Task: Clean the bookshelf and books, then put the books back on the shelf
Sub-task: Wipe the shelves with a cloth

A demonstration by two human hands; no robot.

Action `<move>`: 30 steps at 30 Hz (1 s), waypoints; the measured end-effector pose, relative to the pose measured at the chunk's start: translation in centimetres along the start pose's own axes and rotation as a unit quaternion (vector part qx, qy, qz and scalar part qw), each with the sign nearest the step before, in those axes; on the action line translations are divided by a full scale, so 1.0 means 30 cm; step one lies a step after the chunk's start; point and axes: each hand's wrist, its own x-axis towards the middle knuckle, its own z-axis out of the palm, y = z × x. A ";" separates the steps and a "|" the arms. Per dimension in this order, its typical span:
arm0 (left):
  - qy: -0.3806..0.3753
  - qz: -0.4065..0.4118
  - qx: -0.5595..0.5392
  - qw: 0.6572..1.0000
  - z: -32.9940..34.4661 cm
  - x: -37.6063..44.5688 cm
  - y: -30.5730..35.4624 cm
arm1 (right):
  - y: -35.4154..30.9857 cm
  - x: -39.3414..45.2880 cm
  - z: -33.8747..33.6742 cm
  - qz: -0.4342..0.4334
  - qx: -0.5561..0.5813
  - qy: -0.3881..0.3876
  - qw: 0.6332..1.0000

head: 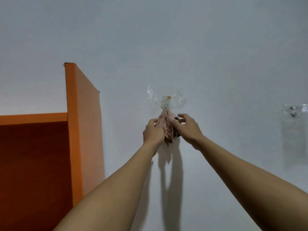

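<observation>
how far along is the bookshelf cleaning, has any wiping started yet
Nothing looks done yet. In hand: the left hand and right hand both grip a checked cloth hanging from a clear adhesive hook on the wall, beside the orange bookshelf. Left: wiping the shelf and the books, then reshelving; no books are in view.

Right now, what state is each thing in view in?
Cloth: bunched, hanging from the clear wall hook.
Clear wall hook: stuck to the wall, holding the cloth's top.
Left hand: gripping the cloth.
Right hand: fingers curled on the cloth.
Orange bookshelf: visible compartment bare.
Second hook: nothing hanging.
</observation>
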 end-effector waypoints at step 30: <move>-0.084 0.041 -0.023 0.995 -0.352 -0.638 0.056 | -0.234 -0.739 -0.161 0.049 0.229 -0.205 0.950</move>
